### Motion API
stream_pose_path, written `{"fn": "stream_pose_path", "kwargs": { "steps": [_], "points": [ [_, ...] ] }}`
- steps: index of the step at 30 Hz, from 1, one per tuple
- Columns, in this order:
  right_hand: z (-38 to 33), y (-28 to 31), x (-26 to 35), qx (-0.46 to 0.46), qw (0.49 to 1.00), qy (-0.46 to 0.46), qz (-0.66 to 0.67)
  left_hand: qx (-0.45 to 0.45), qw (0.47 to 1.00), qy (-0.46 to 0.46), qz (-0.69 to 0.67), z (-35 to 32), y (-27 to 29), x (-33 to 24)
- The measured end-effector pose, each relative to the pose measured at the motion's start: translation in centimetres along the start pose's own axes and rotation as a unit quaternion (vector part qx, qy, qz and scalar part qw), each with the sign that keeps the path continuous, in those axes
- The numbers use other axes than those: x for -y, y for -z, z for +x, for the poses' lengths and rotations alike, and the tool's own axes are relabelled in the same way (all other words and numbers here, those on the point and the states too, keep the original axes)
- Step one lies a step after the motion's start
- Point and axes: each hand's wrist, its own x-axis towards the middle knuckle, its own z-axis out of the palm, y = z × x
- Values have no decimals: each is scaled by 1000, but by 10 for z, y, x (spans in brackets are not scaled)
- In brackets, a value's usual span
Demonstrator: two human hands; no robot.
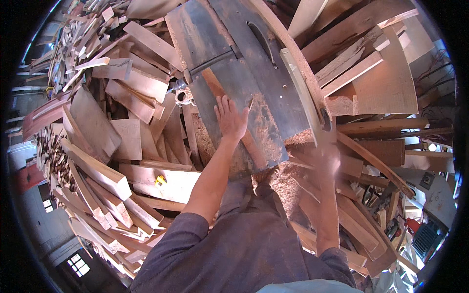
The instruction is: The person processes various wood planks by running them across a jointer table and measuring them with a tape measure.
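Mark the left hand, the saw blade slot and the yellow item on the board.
left hand (230,119): head view, back of the hand.
saw blade slot (262,43): head view, middle of the slot.
yellow item (160,180): head view, its centre.

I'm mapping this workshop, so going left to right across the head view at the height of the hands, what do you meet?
Stacked planks → left hand flat on a wood strip → sawdust-covered saw table → long pale board → right hand, blurred → offcut pile.
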Motion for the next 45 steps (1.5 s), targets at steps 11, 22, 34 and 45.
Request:
{"fn": "stream_pose_path", "kwargs": {
  "steps": [11,22,34,45],
  "points": [
    [-6,29,53,-70,993,85,52,17,999,28,-6,32,3,17],
    [3,-46,247,82,936,287,187,-87,996,-33,-16,74,-8,36],
    [53,-67,288,159,926,301,161,-101,994,-46,-3,147,-14,62],
    [117,-91,325,143,928,296,178,-89,995,-53,12,227,-13,84]
  ]
}}
